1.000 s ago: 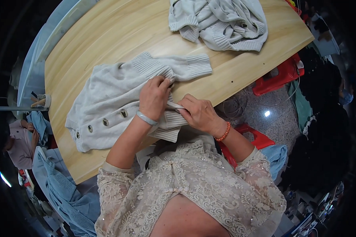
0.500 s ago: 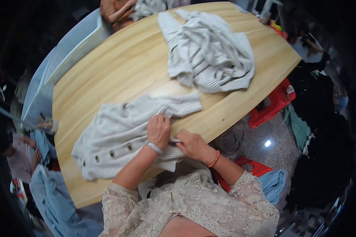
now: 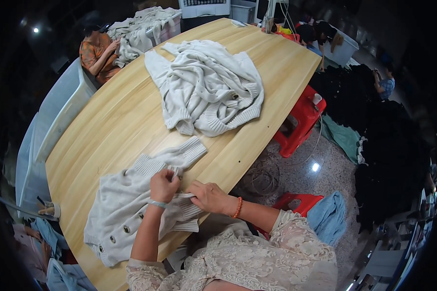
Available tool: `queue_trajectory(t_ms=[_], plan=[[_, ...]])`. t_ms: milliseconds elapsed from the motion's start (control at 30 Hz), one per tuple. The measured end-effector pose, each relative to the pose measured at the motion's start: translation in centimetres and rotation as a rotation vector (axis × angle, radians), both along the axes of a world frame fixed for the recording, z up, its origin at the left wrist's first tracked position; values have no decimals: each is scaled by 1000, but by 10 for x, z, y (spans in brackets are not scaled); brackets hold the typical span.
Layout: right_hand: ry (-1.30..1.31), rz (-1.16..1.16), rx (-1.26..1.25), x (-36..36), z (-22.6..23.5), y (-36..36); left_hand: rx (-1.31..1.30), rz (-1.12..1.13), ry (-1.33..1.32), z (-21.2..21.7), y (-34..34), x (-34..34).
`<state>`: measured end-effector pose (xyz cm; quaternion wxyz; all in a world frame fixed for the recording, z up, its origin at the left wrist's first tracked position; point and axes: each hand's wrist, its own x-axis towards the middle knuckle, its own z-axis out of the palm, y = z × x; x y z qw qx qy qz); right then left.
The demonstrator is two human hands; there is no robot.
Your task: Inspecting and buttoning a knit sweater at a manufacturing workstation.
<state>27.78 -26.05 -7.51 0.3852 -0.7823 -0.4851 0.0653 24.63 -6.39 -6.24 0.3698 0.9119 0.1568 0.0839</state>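
A cream knitted cardigan (image 3: 126, 199) with dark buttons down its front lies on the near left part of the wooden table. My left hand (image 3: 163, 186) is over its ribbed neck band, fingertips pinched together on a bit of the knit. My right hand (image 3: 209, 197) is closed on the cardigan's edge by the table's near side, with thumb and bent fingers on the fabric. One ribbed cuff (image 3: 193, 149) reaches out beyond my hands. Farther off on the table rests a loose heap of the same cream knitwear (image 3: 206, 85).
The wooden table (image 3: 97, 131) is flanked on the left by pale plastic bins (image 3: 65, 106). A person (image 3: 99, 53) handles knitwear beyond its far left edge. Red stools (image 3: 301, 121) stand at the right, one with blue cloth (image 3: 327, 218) beside it. Dark garments (image 3: 383, 145) are piled farther right.
The view has swung, so the table and garments appear shifted left. My left hand has gone from lying flat on the cardigan to pinching its neck band. My right hand still grips the edge.
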Motion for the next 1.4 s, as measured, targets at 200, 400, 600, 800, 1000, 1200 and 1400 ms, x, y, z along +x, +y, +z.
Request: queue_trajectory(t_ms=[200,400,600,800,1000,1200,1400], plan=[[2,-66,160,2,1,4,-827,4,79,11,1,-22],[14,-171,322,-5,10,10,-887,21,-25,-4,-2,-27],[-70,-118,151,-7,12,8,-945,21,136,1,6,-30],[-10,-86,183,2,3,7,-694,-250,124,10,5,-49],[166,29,141,12,1,9,-45,-262,-113,16,-12,-60],[146,-12,191,7,-1,7,67,-240,-187,14,-20,-59],[154,-18,228,5,-2,5,35,-193,-196,12,-20,-59]])
